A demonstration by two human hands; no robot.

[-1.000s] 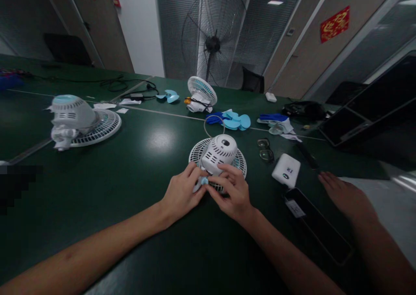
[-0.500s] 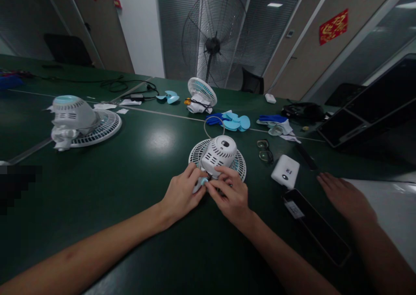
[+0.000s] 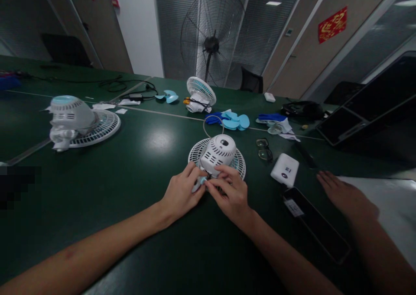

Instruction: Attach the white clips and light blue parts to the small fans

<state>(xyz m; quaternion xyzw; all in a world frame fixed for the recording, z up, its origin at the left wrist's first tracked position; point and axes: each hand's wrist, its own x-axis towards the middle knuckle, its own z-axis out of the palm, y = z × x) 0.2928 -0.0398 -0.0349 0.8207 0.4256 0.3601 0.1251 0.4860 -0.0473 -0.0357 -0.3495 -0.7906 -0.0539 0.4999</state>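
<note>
A small white fan [image 3: 217, 152] lies grille-down on the green table in front of me, its motor housing upward. My left hand [image 3: 183, 189] is closed on a white part at the near side of the housing, which has a small light-blue piece [image 3: 203, 180] on it. From the other side, my right hand [image 3: 231, 195] pinches at that same blue piece, with its other fingers bent against the housing. The fingertips partly hide where the pieces meet. A thin cable loops up behind the fan.
A second white fan [image 3: 76, 121] lies at left, a third [image 3: 199, 95] at the back. Light-blue fan blades [image 3: 235, 120], glasses [image 3: 264, 150], a white box-like device [image 3: 285, 169] and a dark long case [image 3: 316, 225] lie around. Another person's hand [image 3: 347, 197] rests at right.
My hands and the fan keep almost the same place, with both hands still at the light-blue piece. The whole view has shifted very slightly.
</note>
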